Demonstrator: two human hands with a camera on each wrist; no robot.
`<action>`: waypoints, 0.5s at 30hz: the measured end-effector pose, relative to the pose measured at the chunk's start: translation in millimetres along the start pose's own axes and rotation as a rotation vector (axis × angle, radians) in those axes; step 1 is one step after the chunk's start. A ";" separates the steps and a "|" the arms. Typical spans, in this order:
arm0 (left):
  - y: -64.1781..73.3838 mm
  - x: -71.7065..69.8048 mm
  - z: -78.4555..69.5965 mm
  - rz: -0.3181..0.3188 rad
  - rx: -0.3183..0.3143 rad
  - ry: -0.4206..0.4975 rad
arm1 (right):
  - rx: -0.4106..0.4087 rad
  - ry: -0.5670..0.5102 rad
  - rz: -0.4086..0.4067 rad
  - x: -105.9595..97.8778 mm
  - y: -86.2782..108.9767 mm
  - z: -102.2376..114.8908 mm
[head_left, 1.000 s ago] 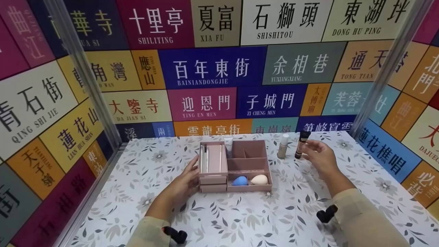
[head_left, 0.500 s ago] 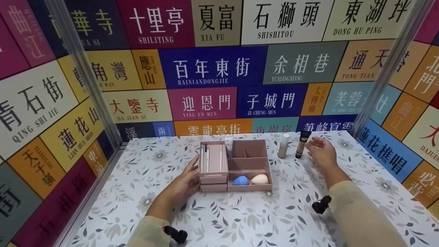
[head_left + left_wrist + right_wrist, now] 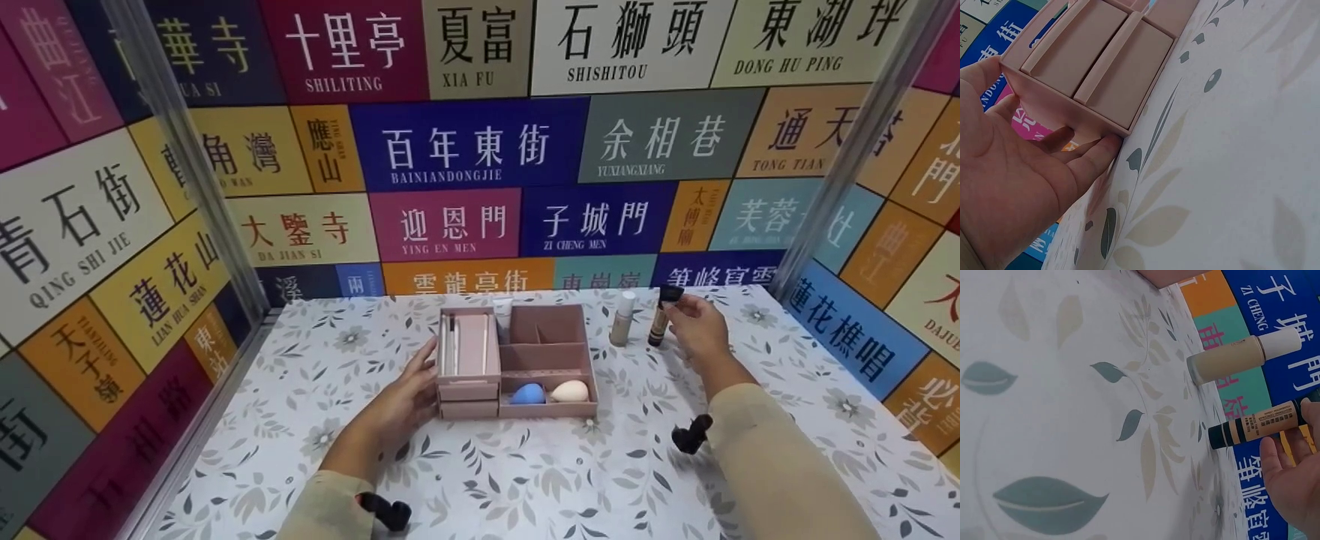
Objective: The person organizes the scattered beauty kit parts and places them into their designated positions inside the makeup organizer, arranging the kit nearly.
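Observation:
A dusty-pink makeup organizer (image 3: 547, 361) with open compartments and small drawers stands mid-table. My left hand (image 3: 405, 397) rests against its left side; the left wrist view has the fingers extended along the wall beside two drawer fronts (image 3: 1123, 73). To the right, my right hand (image 3: 699, 330) pinches the black upper end of a concealer tube (image 3: 1266, 423), which is upright with a tan, printed body. Beside the tube stands a foundation bottle (image 3: 1227, 360) with a white cap, untouched. Some right fingertips are cut off by the right wrist view's edge.
The organizer's front compartment holds a blue makeup sponge (image 3: 529, 394) and a cream makeup sponge (image 3: 570, 391). Slim sticks (image 3: 485, 345) lie in its top left tray, and a white-capped tube (image 3: 503, 319) stands behind. The floral tabletop (image 3: 525, 480) ends at walls of coloured signs.
My right hand first holds the concealer tube mid-body, then draws away to the right, and now grips it higher, at its black upper end. The left hand stays on the organizer.

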State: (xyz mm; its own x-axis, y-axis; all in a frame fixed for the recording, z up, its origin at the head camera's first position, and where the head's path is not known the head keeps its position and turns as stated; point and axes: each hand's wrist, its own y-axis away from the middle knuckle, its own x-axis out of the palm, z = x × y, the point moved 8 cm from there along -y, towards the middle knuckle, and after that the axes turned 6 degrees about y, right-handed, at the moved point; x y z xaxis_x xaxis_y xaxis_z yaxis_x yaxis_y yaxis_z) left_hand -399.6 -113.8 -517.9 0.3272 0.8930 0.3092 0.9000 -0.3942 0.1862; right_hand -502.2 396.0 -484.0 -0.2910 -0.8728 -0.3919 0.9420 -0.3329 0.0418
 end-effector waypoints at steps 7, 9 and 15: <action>0.1 0.4 -1.0 0.001 0.010 -0.023 | -0.055 -0.005 -0.004 -0.2 7.4 0.9; 0.2 0.8 -1.0 0.005 0.013 -0.030 | -0.070 -0.005 0.001 -0.9 10.9 2.7; 0.2 0.6 -0.8 -0.001 0.010 -0.029 | -0.065 -0.027 0.010 -2.5 23.4 8.2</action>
State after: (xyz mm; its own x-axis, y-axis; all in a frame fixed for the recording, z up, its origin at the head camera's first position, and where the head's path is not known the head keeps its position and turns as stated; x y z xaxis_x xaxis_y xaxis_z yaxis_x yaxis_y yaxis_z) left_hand -399.4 -113.5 -516.9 0.3342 0.8994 0.2816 0.9032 -0.3911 0.1771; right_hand -480.8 387.4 -474.4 -0.2851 -0.8856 -0.3667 0.9536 -0.3009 -0.0147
